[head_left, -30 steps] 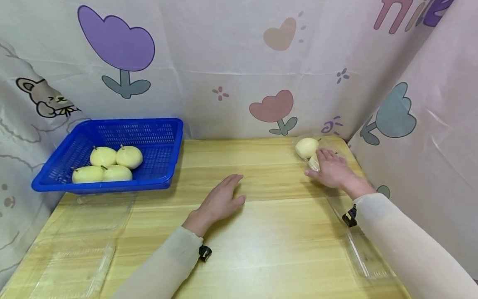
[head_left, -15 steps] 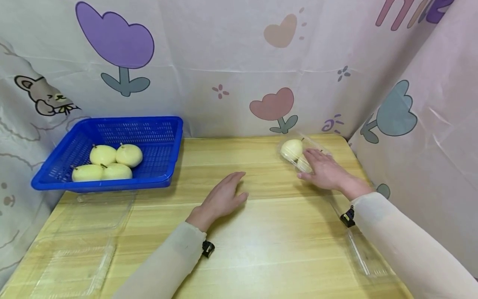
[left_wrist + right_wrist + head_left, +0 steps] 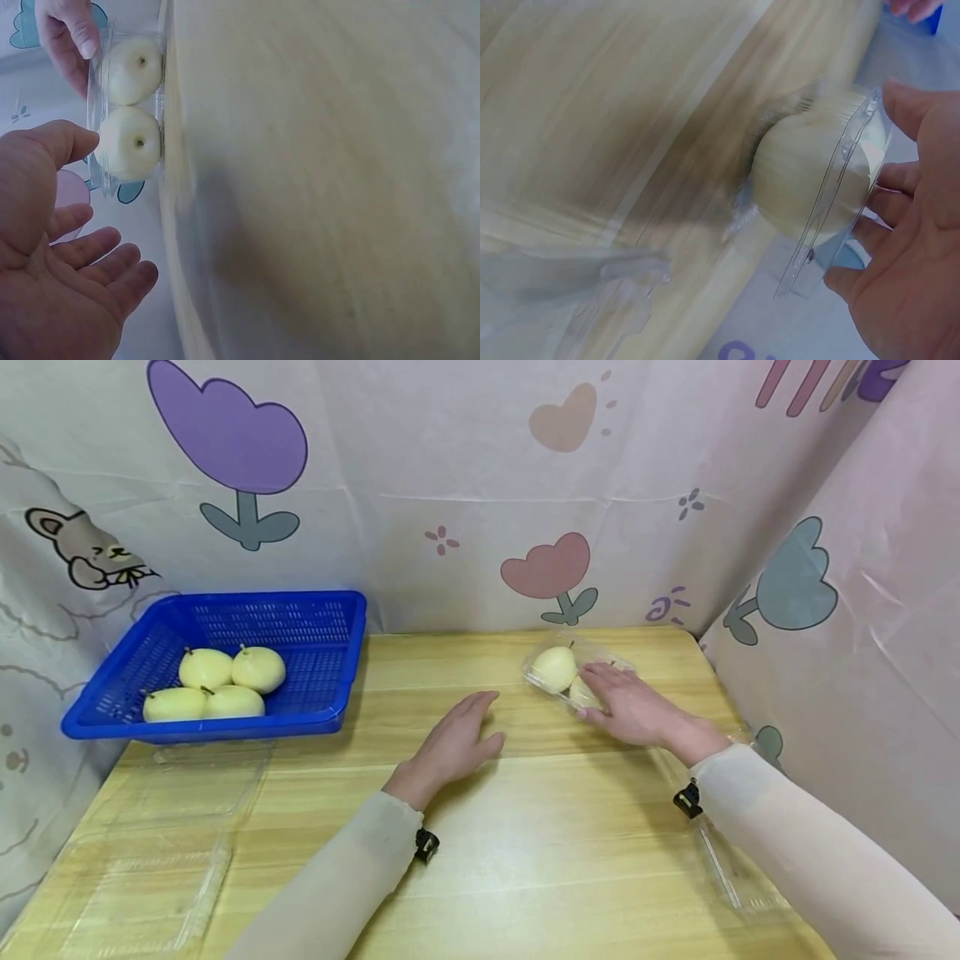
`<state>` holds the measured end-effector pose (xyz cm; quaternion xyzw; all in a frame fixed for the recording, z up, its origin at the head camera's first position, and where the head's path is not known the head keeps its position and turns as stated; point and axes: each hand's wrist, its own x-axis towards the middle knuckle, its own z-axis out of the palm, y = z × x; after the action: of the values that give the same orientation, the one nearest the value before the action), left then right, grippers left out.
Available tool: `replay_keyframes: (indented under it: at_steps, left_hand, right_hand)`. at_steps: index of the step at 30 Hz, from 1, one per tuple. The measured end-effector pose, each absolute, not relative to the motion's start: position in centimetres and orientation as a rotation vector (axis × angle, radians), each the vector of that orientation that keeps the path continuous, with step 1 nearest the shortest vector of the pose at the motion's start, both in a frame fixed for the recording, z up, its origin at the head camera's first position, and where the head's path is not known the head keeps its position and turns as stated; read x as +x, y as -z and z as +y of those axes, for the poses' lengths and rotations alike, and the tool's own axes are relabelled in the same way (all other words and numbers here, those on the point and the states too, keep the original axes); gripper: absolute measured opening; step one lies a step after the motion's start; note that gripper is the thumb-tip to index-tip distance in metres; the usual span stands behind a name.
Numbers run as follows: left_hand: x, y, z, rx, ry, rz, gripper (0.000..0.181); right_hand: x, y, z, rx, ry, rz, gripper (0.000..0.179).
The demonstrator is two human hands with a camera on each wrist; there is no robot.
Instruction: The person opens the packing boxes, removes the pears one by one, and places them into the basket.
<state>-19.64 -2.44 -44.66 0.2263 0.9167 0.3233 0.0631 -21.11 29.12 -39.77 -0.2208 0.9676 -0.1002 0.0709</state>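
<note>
A clear plastic clamshell box (image 3: 542,683) with pale yellow pears (image 3: 553,668) inside sits toward the back right of the table. My right hand (image 3: 633,706) lies over its right part and holds it, thumb at the near rim and fingers spread along the lid. In the right wrist view, thumb and fingertips meet the edge of the box (image 3: 829,195). Two pears (image 3: 129,142) show in the left wrist view; the hand may cover more. My left hand (image 3: 450,747), fingers relaxed and thumb apart, hovers over the middle of the table, holding nothing.
A blue basket (image 3: 347,693) with several pears (image 3: 258,670) stands at the back left. Clear plastic trays (image 3: 202,893) lie on the wooden table (image 3: 525,860) at the front left. Another clear plastic piece (image 3: 738,877) lies by the right edge. Printed curtains stand behind and to the sides.
My right hand has moved left along the back of the table, and the box of pears has moved left with it. My left hand has shifted slightly right and away from me.
</note>
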Motion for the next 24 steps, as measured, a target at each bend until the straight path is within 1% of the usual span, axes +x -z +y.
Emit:
replay_keyframes:
  at_steps: [5, 18, 24]
  left_hand:
    - [-20.0, 44.1, -2.4, 0.705, -0.977, 2.786, 0.072]
    - [-20.8, 42.7, -2.2, 0.739, -0.92, 2.854, 0.075]
    - [-20.8, 42.5, -2.2, 0.801, -0.825, 2.866, 0.075]
  right_hand:
    - [-20.7, 39.6, 27.9, -0.768, 0.295, 2.904, 0.067]
    - [-19.3, 39.2, 25.4, -0.929, 0.295, 2.831, 0.063]
    - [-18.8, 38.9, 24.5, -1.025, 0.266, 2.797, 0.061]
